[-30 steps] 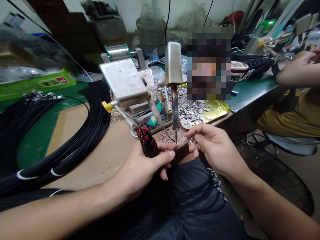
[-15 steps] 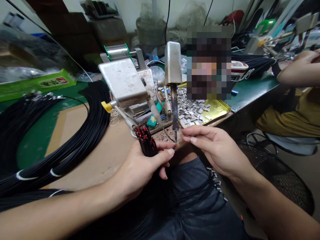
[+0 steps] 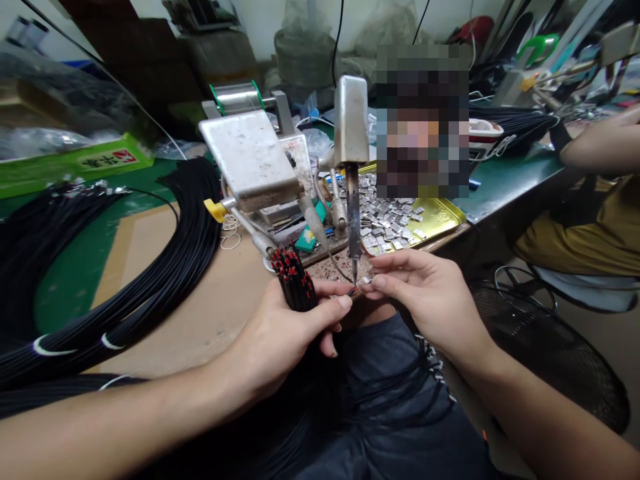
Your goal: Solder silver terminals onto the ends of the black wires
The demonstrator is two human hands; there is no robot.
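Note:
My left hand (image 3: 295, 320) is closed around a bundle of black cables (image 3: 295, 283) whose stripped ends show red wires. Between its thumb and forefinger a single cable end (image 3: 353, 291) sticks out to the right, just under the soldering iron tip (image 3: 355, 272). The soldering iron (image 3: 353, 213) hangs upright, held in a metal stand head. On the other side of the tip, my right hand (image 3: 417, 287) pinches a small silver metal connector (image 3: 367, 281) close to that cable end. Whether the connector touches the wires I cannot tell.
A yellow tray (image 3: 445, 220) of loose metal connectors lies behind the iron. Metal feeder housing (image 3: 250, 157) and a solder wire spool (image 3: 237, 98) stand at centre. Coiled black cables (image 3: 195, 233) fill the left. A co-worker's arm (image 3: 603, 143) is at right, a fan (image 3: 555, 360) below.
My right hand has moved slightly, and the silver connector now shows at its fingertips, nearer the cable end. My left hand keeps its hold on the cables. The view has shifted a little.

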